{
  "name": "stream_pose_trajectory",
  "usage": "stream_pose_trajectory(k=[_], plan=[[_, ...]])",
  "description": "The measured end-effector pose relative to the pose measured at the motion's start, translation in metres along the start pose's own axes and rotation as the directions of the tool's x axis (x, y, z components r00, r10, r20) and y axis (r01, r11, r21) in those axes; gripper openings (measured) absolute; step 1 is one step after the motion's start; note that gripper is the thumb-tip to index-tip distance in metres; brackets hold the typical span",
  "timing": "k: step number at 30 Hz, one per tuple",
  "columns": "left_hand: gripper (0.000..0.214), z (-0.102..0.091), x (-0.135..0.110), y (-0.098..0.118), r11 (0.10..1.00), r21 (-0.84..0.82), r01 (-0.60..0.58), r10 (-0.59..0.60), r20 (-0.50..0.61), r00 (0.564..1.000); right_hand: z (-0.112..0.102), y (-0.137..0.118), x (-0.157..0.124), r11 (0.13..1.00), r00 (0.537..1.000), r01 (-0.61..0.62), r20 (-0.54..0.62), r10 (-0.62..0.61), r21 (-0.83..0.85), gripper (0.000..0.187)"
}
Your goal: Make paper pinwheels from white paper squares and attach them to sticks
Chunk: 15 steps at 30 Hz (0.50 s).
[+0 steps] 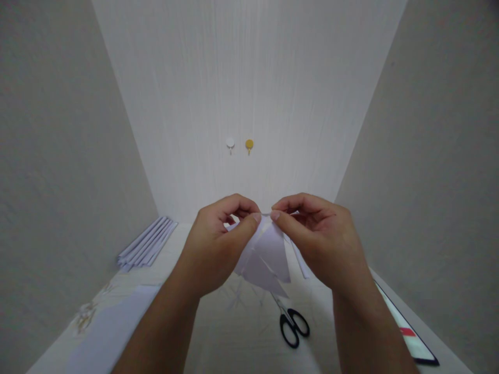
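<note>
I see left hand and right hand pinched, thumbs to fingers, at the white paper's top edge, held up over the table; probably light, thin, crease-prone, so I'd grip edges gently.

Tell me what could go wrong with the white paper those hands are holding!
The left hand and right hand pinch the white paper near its top edge, so it might tear or crease if they tug apart. The scissors lie below with their blades partly hidden behind the paper, so a lowered hand could get poked.
</note>
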<state>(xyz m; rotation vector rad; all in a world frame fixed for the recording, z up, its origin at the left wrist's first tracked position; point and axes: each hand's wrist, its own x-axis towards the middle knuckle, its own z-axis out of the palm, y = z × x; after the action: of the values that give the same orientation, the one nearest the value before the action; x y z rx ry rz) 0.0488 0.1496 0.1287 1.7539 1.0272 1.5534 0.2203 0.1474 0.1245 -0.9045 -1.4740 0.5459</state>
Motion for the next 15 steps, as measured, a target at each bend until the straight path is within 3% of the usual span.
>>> stream_pose_trajectory(k=[4,6,9,12,15], plan=[[0.009,0.0,0.0,-0.003,0.999,-0.008,0.053,-0.054,-0.066,0.996,-0.001,-0.007,-0.009,0.978,0.966,0.169,-0.178,-0.189,-0.121,0.009],[0.01,0.0,0.0,-0.003,0.998,-0.017,0.068,-0.069,-0.06,0.996,0.0,-0.012,-0.015,0.973,0.965,0.208,-0.141,-0.22,-0.097,0.014],[0.011,0.0,0.0,-0.003,0.993,-0.086,0.082,-0.083,-0.009,0.997,0.002,-0.016,-0.019,0.972,0.976,0.218,-0.013,-0.22,-0.086,0.015],[0.011,-0.001,0.0,-0.004,0.979,-0.177,0.096,-0.093,0.029,0.995,0.002,-0.013,-0.015,0.977,0.982,0.174,-0.05,-0.181,-0.126,0.013],[0.011,-0.003,0.001,-0.005,0.963,-0.241,0.117,-0.105,0.059,0.993,0.001,-0.01,-0.009,0.998,0.997,0.067,-0.026,-0.068,-0.021,0.013]])
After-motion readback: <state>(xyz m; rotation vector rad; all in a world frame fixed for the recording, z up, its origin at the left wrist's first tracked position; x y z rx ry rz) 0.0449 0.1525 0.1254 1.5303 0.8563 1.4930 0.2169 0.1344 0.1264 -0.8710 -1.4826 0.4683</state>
